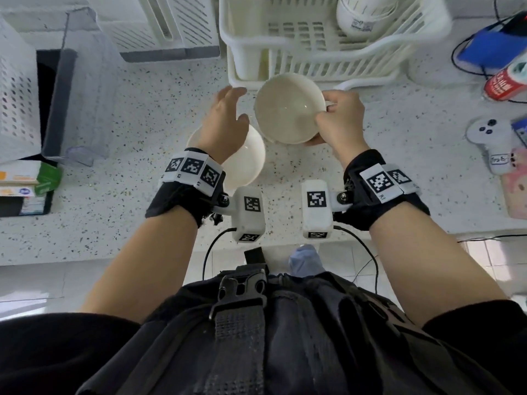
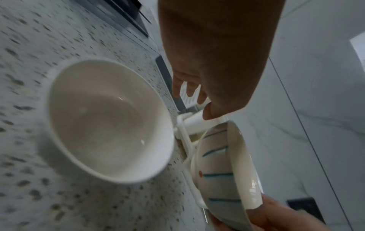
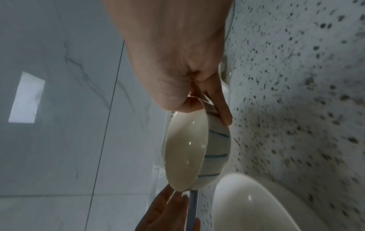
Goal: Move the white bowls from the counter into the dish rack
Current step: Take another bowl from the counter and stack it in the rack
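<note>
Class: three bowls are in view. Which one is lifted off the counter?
The striped bowl, gripped at its rim by the right hand. The plain bowl sits on the counter; another bowl stands in the dish rack.

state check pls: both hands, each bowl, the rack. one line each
right hand: grips the rim of the striped bowl, thumb inside.
left hand: open, fingers spread, holds nothing.
striped bowl: lifted off the counter, tilted, empty, not yet in the rack.
plain white bowl: upright on the counter, empty, untouched.
dish rack: one bowl already stands in its far right corner.
</note>
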